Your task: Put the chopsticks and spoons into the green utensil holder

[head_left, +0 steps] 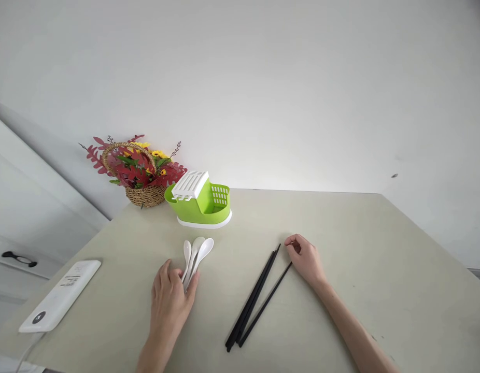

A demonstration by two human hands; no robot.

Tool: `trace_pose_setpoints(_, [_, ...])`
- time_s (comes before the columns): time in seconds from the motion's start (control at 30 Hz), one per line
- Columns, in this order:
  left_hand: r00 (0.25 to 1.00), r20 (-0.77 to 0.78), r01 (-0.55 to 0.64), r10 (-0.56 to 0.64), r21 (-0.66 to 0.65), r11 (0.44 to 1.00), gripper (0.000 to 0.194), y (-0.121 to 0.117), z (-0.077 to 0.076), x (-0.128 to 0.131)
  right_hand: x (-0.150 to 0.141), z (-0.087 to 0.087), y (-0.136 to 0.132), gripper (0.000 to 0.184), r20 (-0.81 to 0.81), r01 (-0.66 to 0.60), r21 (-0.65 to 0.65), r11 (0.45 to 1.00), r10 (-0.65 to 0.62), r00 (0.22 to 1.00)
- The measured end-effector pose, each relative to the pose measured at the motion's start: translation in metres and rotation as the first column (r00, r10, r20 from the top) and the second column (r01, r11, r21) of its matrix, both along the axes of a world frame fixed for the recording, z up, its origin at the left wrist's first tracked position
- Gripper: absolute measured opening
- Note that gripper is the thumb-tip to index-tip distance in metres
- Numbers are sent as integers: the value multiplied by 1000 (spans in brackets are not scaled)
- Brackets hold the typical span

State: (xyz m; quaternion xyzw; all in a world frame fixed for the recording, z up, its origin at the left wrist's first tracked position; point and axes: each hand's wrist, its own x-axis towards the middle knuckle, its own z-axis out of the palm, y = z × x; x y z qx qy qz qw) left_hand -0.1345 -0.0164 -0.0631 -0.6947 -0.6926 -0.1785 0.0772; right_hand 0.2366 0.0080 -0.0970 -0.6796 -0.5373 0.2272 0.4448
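- White corded device (61, 296): table's 8 o'clock.
- Wicker flower basket (145, 196): 10 o'clock.
- Left hand (168, 298): 8 o'clock, fingers closed around handles of three white spoons (205, 249), bowls toward 12. Risk: smooth handles could slide apart if pinch is uneven.
- Green cutlery caddy (191, 210): 11 o'clock; knock could tip it.
- Black chopsticks (251, 303): 6 o'clock, one splayed; may roll if brushed.
- Right hand (307, 259): 3 o'clock, curled narrow beside tips; contact cannot be determined.
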Motion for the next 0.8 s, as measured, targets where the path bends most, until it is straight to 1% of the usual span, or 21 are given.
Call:
trace_pose_setpoints(0.13, [999, -42, 23, -22, 13, 1000, 42, -3, 0, 3, 0, -1, 0, 16, 6, 5, 11, 1000, -5, 1000])
trace_pose_setpoints(0.33, [998, -42, 42, -40, 32, 999, 39, -6, -2, 5, 0, -2, 1, 15, 4, 8, 3, 1000, -8, 1000])
trace_pose_setpoints(0.5, [998, 3, 56, -56, 28, 998, 40, -9, -4, 5, 0, -3, 2, 16, 7, 14, 12, 1000, -14, 1000])
trace_pose_setpoints(0.8, [994, 95, 49, -50, 14, 999, 44, -12, -7, 2, 0, 0, 1, 15, -16, -3, 8, 1000, 3, 1000])
